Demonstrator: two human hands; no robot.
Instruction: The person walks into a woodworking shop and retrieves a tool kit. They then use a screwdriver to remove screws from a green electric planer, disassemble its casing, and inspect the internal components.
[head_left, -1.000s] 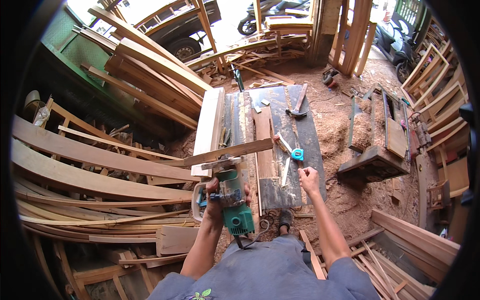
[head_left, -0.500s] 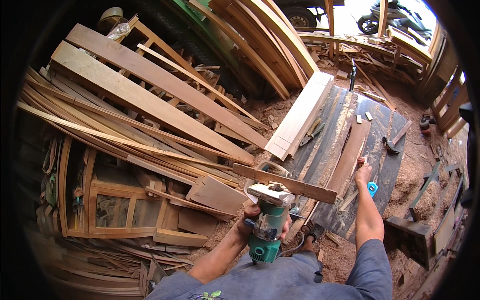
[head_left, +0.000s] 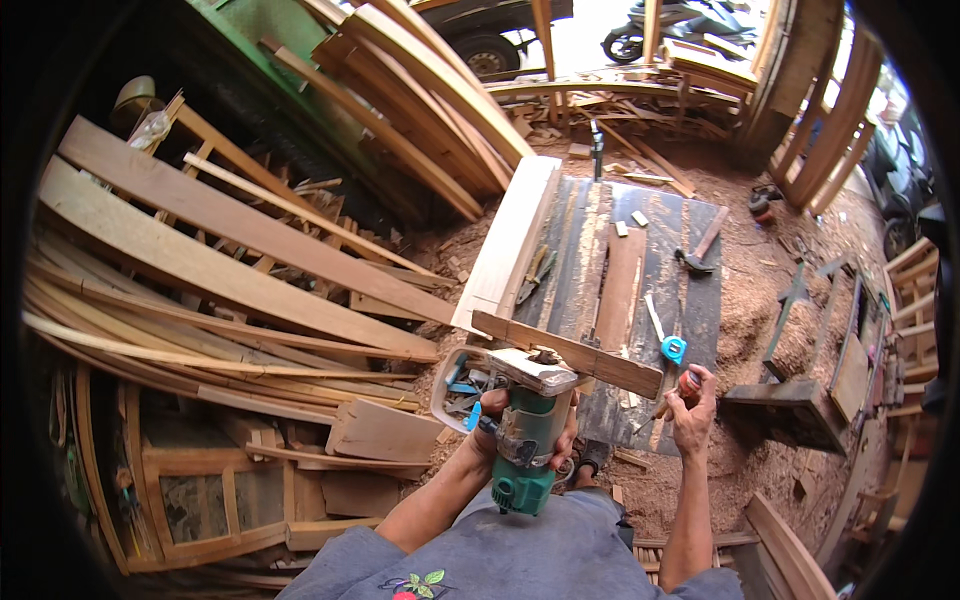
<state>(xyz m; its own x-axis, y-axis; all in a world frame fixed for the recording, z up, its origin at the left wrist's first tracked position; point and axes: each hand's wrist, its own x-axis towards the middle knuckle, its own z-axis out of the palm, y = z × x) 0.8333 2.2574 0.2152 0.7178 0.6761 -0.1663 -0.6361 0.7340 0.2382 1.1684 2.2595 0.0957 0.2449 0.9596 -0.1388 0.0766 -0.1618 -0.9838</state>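
My left hand (head_left: 484,440) is wrapped round the body of a green trim router (head_left: 526,440), its base turned up toward the bench. A brown wooden strip (head_left: 622,371) lies across the router's base and sticks out to the right. Just right of the strip's end, my right hand (head_left: 692,418) grips the red handle of a screwdriver (head_left: 690,382), its thin shaft pointing down and left. Near it on the dark bench (head_left: 690,310) lies a blue tape measure (head_left: 673,349) with its blade partly out. How the strip is fastened to the router cannot be made out.
On the bench are a hammer (head_left: 703,243), a brown board (head_left: 621,275), pliers (head_left: 538,272) and a pale timber beam (head_left: 512,235). A tray of small tools (head_left: 440,398) stands left of the router. Long planks (head_left: 230,250) are stacked on the left; shavings (head_left: 755,310) cover the floor.
My right hand has lifted off the bench with the screwdriver and come back toward me, beside the strip's end. The view has swung right; my left hand still holds the router.
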